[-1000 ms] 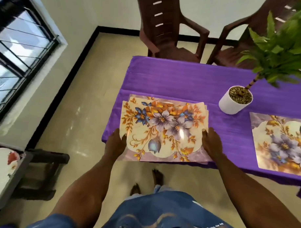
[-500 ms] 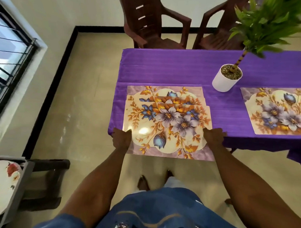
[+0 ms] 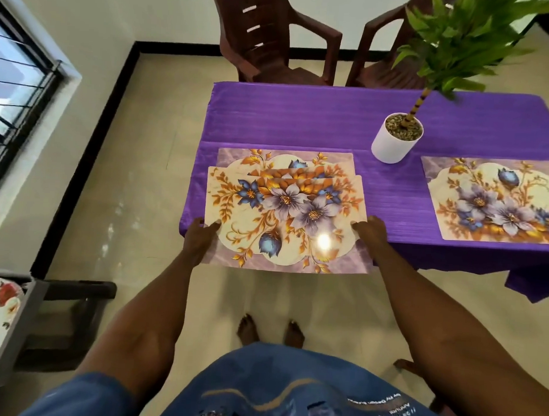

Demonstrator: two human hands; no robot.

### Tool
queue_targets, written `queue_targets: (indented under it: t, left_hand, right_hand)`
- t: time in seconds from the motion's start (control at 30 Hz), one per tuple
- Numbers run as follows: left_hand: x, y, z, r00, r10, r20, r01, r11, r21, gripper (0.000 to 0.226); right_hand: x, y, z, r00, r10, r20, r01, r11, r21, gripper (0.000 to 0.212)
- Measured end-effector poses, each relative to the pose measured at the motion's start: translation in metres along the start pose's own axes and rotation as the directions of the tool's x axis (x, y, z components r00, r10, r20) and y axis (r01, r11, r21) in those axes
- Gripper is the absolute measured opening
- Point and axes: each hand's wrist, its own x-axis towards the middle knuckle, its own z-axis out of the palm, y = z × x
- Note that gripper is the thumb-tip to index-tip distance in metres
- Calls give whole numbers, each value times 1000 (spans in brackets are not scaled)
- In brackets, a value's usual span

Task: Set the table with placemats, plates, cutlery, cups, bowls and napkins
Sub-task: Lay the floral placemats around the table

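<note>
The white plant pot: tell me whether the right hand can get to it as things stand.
Probably yes. The right hand grips the stacked placemats, so it must let go first; only bare purple tablecloth lies between it and the white plant pot.

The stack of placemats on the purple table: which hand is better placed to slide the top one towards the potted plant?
Probably the right hand: it holds the stack of placemats on the side nearer the potted plant.

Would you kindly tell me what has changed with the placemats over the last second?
The held placemats have slid toward the person, baring more of the one left flat on the purple table. Left hand and right hand keep their grip on the side edges. The placemat on the right and the potted plant stayed put.
</note>
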Motion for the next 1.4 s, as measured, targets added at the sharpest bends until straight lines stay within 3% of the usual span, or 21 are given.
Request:
queue_targets:
  t: [0.1,0.2,0.3,0.47,0.53,0.6,0.67,0.73,0.83,1.07,1.23,1.3,1.4]
  left_hand:
    - [-7,9,-2,997,72,24,-71,997,-22,29]
    - [-10,12,-3,998,57,28,-55,996,-68,16]
    - [-13,13,-5,998,-9,61,20,983,-185,24]
    - [-25,14,-3,973,5,231,62,958,-279,32]
    - [-25,10,-3,966,-12,259,83,961,-265,40]
    - [-24,7,-1,968,-9,251,72,967,-245,43]
    - [-30,9,3,972,11,233,51,964,-260,32]
    - [-41,17,6,974,50,220,19,954,-299,19]
    - [-47,21,8,979,84,186,-17,942,-335,22]
    - [-50,20,11,981,80,176,-2,915,-403,20]
    - [-50,19,13,954,121,275,2,913,-409,43]
    - [-52,21,17,962,124,242,-15,914,-405,31]
    - [-47,24,13,981,91,170,-12,910,-415,21]
  right_hand:
    - [6,2,-4,997,-2,72,1,1000,24,20]
    - [9,3,-8,994,4,112,-10,999,49,15]
    - [8,-3,-12,980,47,192,-75,988,137,12]
    - [8,-15,-17,975,-4,221,-1,1000,22,11]
    - [10,-15,-17,976,-28,214,24,1000,21,21]
    - [9,-16,-18,979,-61,194,55,998,33,31]
    - [7,-19,-19,979,-88,184,81,996,44,31]
    - [9,-25,-21,971,-84,225,78,996,33,27]
    - [14,-30,-23,956,-78,283,88,996,-23,28]
    - [16,-30,-23,960,-140,243,165,983,-84,31]
    - [17,-27,-23,969,-156,192,180,978,-111,28]
    - [18,-24,-22,969,-174,174,198,972,-131,28]
    - [17,-26,-20,978,-171,119,185,977,-110,45]
